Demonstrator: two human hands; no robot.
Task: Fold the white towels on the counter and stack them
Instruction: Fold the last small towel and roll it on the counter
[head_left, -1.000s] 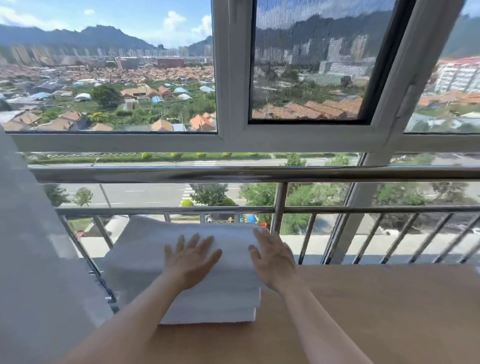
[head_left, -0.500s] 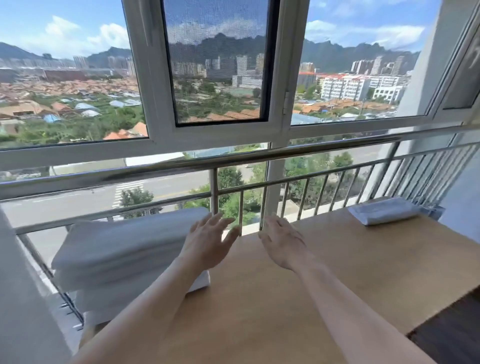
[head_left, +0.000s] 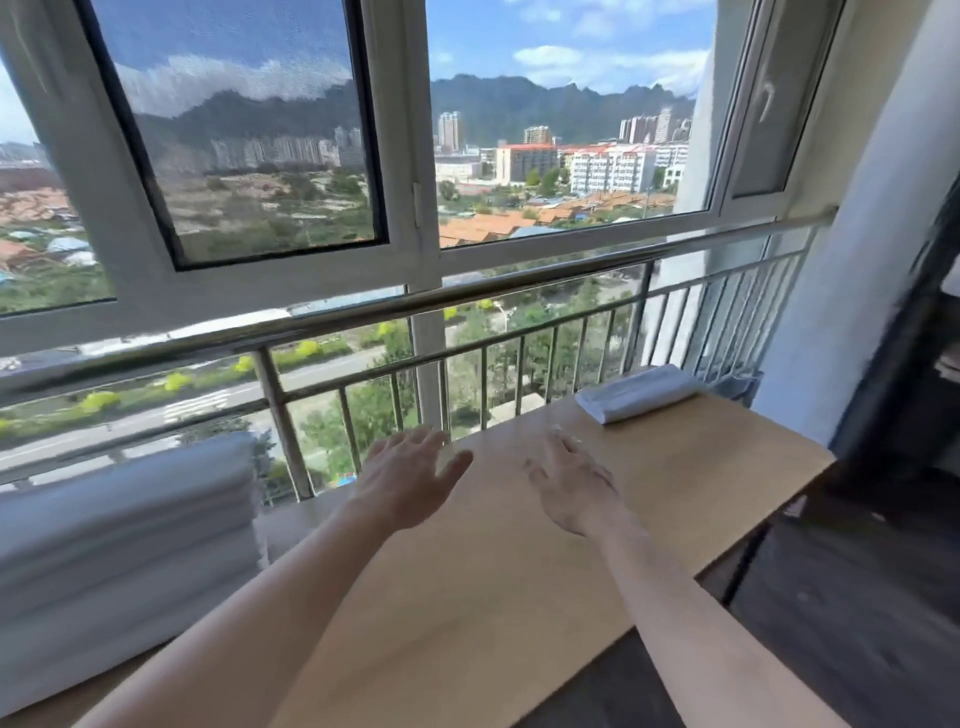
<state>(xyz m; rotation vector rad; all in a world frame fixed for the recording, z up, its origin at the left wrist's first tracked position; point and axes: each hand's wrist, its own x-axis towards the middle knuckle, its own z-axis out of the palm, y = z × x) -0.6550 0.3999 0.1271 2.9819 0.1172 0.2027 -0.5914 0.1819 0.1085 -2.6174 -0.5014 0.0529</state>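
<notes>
From the head view, a tall stack of white towels (head_left: 124, 551) sits at the left end of the pale wooden bench (head_left: 519, 597), its soft, flat layers squared up close to the metal railing (head_left: 467, 304). A single folded white towel (head_left: 639, 392) lies well apart at the far right end. Between them the left hand (head_left: 408, 480) and the right hand (head_left: 571, 491) are stretched out palms down, fingers spread and holding nothing.

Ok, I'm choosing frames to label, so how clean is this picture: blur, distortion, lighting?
Head view: blur smears the towel stack at left and the dark floor at right; the wide lens bows the railing; daylight lies evenly on the counter; left hand and right hand look fairly sharp.
</notes>
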